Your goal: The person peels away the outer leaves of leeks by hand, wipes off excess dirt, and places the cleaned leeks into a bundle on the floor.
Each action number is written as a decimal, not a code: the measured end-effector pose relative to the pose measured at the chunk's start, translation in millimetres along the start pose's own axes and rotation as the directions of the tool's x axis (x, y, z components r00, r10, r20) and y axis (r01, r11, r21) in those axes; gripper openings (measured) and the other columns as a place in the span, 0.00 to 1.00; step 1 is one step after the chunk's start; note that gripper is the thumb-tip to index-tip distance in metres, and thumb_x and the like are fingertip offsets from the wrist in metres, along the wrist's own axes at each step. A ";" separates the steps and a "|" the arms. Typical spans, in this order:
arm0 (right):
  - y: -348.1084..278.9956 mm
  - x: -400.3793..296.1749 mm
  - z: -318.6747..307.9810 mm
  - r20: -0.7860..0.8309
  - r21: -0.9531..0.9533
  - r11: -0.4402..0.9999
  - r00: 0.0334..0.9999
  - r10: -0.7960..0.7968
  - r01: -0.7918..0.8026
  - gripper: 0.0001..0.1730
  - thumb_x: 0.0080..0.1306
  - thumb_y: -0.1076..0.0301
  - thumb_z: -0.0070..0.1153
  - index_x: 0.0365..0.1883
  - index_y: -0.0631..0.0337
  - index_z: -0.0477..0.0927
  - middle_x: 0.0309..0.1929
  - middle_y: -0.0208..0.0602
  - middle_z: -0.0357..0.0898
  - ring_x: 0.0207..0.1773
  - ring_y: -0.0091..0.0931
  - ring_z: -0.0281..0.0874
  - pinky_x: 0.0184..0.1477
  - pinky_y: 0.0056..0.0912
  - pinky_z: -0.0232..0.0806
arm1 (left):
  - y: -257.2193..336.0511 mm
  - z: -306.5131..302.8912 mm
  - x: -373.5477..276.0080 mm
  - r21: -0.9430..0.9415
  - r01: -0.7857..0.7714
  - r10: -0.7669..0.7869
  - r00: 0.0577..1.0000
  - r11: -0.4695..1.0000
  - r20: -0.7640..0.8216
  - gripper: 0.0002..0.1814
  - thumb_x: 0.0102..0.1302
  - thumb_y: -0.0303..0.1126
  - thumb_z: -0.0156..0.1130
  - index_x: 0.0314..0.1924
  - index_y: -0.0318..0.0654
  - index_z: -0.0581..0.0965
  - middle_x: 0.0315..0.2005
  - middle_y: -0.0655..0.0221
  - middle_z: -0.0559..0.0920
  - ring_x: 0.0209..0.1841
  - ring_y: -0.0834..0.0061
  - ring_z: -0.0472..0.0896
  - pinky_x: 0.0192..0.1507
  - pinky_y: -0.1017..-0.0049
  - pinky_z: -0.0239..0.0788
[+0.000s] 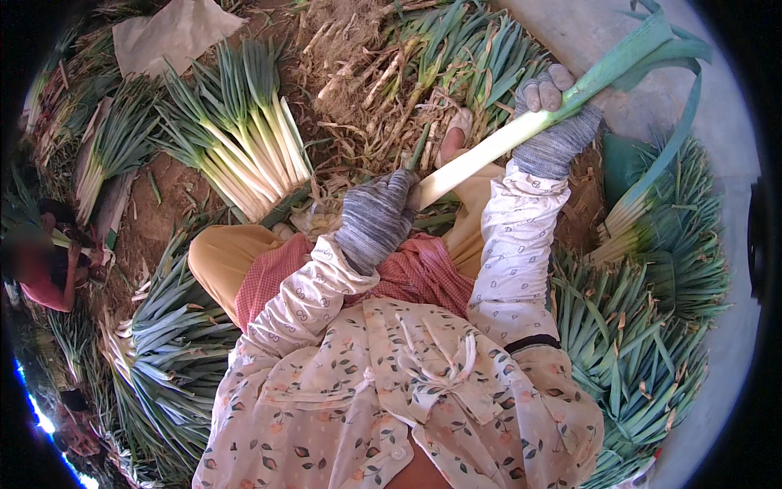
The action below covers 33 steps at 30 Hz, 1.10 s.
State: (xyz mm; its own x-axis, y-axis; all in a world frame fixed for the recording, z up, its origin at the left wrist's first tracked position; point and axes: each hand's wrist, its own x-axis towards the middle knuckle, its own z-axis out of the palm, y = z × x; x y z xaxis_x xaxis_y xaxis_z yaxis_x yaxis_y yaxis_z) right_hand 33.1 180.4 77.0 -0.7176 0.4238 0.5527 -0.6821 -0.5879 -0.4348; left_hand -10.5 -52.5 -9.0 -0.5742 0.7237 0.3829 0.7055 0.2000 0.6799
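A long green onion [489, 145], white below and green above, slants across in front of my chest. My right hand [553, 125], in a grey knit glove, grips it where the white turns green. Its leaves bend over at the upper right. At the lower left, my left hand [379, 217], also gloved in grey, is closed at the root end and hides its tip. A short green stem or leaf [419, 147] shows just above the left glove. Left of that hand, a bundle of trimmed green onions [250, 156] lies with white ends toward me.
Discarded roots and peeled leaves [379, 91] heap up ahead. Large piles of green onions lie at my right [629, 330] and left [177, 342]. Another bundle [107, 153] rests farther left. Another person [46, 269] sits at the far left. A pale cloth [174, 36] lies at the back.
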 end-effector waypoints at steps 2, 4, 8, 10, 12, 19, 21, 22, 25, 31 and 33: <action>0.0 3.8 -7.5 0.108 0.125 0.986 0.989 0.097 -0.110 0.26 0.64 0.40 0.35 0.33 0.53 0.72 0.25 0.31 0.72 0.18 0.24 0.65 0.25 0.32 0.57 | -2.9 2.5 -1.6 -0.076 0.007 -0.012 0.998 0.997 -0.066 0.04 0.59 0.30 0.54 0.33 0.38 0.72 0.21 0.57 0.77 0.23 0.57 0.76 0.26 0.65 0.68; 1.7 3.6 -13.3 0.121 0.207 0.970 0.987 0.103 -0.126 0.24 0.64 0.42 0.36 0.32 0.54 0.72 0.24 0.30 0.71 0.18 0.23 0.65 0.25 0.31 0.57 | -10.5 8.5 -5.0 -0.201 0.196 -0.203 0.979 0.960 -0.018 0.05 0.60 0.30 0.54 0.34 0.37 0.72 0.21 0.57 0.77 0.22 0.60 0.77 0.26 0.66 0.68; 5.9 2.8 -34.0 0.024 0.237 0.970 0.998 0.056 -0.060 0.23 0.63 0.44 0.37 0.30 0.54 0.72 0.21 0.28 0.70 0.17 0.22 0.64 0.25 0.31 0.56 | -38.1 21.4 -10.4 -0.637 0.411 -0.511 0.859 0.652 0.031 0.08 0.65 0.32 0.50 0.37 0.35 0.72 0.27 0.66 0.78 0.29 0.80 0.74 0.30 0.78 0.67; 4.8 4.1 -46.6 -0.045 0.237 0.970 0.997 0.066 -0.053 0.25 0.62 0.41 0.36 0.29 0.54 0.73 0.21 0.31 0.72 0.16 0.24 0.65 0.24 0.32 0.57 | -35.9 15.8 -6.5 -0.909 0.316 -0.592 0.800 0.271 0.101 0.09 0.66 0.33 0.48 0.39 0.36 0.71 0.29 0.72 0.77 0.30 0.82 0.73 0.33 0.83 0.65; 2.3 3.1 -64.6 -0.178 0.133 0.988 0.983 -0.049 0.073 0.28 0.63 0.39 0.33 0.29 0.54 0.73 0.20 0.31 0.72 0.15 0.25 0.65 0.24 0.33 0.57 | -53.2 20.7 -6.0 -0.941 0.265 -0.663 0.746 0.212 0.061 0.09 0.67 0.33 0.47 0.41 0.36 0.70 0.27 0.72 0.75 0.29 0.80 0.73 0.33 0.80 0.68; -56.5 -4.3 -148.2 -0.436 0.082 0.981 0.892 -0.123 0.175 0.35 0.60 0.35 0.31 0.21 0.59 0.74 0.19 0.33 0.73 0.16 0.28 0.66 0.22 0.36 0.61 | -103.1 -22.4 -5.0 -0.880 -0.074 -0.430 0.890 -0.469 0.154 0.05 0.64 0.31 0.49 0.31 0.38 0.66 0.19 0.77 0.64 0.18 0.84 0.56 0.21 0.82 0.51; -59.7 -5.8 -160.7 -0.420 0.072 0.984 0.899 -0.120 0.165 0.35 0.60 0.35 0.32 0.23 0.59 0.74 0.20 0.33 0.73 0.17 0.28 0.66 0.22 0.36 0.61 | -97.9 -28.2 -19.0 -0.915 -0.046 -0.483 0.859 -0.402 0.169 0.04 0.64 0.30 0.49 0.33 0.39 0.67 0.18 0.77 0.64 0.16 0.84 0.57 0.19 0.82 0.51; -59.5 -7.7 -157.1 -0.416 0.055 0.986 0.901 -0.121 0.158 0.34 0.60 0.35 0.32 0.24 0.59 0.74 0.20 0.33 0.73 0.17 0.28 0.67 0.22 0.36 0.61 | -104.3 -34.9 -26.3 -0.980 0.032 -0.609 0.779 -0.199 0.149 0.05 0.64 0.31 0.49 0.34 0.38 0.68 0.18 0.76 0.65 0.16 0.84 0.59 0.17 0.82 0.52; -87.4 -4.0 -165.3 -0.372 -0.037 0.986 0.914 -0.162 0.160 0.36 0.60 0.32 0.27 0.29 0.57 0.74 0.22 0.34 0.72 0.19 0.29 0.67 0.22 0.36 0.61 | -172.3 -63.4 -74.4 -0.958 0.171 -0.771 0.633 0.229 -0.071 0.07 0.64 0.29 0.49 0.41 0.37 0.71 0.29 0.66 0.78 0.28 0.80 0.76 0.27 0.79 0.71; -99.5 0.2 -160.1 -0.535 -0.242 0.963 0.811 -0.236 0.121 0.39 0.61 0.31 0.19 0.34 0.54 0.73 0.24 0.35 0.72 0.22 0.30 0.68 0.25 0.41 0.62 | -46.1 -22.9 -8.0 0.097 -0.083 0.098 0.982 0.992 -0.161 0.41 0.39 0.39 0.72 0.56 0.44 0.66 0.54 0.61 0.68 0.54 0.59 0.68 0.56 0.64 0.60; -89.2 5.5 -142.7 -0.648 -0.372 0.926 0.696 -0.308 0.064 0.38 0.60 0.30 0.22 0.35 0.54 0.73 0.24 0.35 0.72 0.22 0.31 0.67 0.27 0.43 0.63 | -25.7 -9.4 14.4 0.062 -0.119 0.122 0.992 0.991 -0.042 0.34 0.48 0.36 0.67 0.56 0.43 0.67 0.51 0.61 0.72 0.50 0.63 0.72 0.52 0.65 0.63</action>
State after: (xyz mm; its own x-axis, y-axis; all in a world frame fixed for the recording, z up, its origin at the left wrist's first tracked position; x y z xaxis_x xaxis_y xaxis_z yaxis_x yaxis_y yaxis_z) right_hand 70.0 333.5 17.4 -0.3806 0.9229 0.0584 -0.7302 -0.2612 -0.6313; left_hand -40.8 -53.4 -15.1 -0.5006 0.7146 0.4887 0.7934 0.1530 0.5891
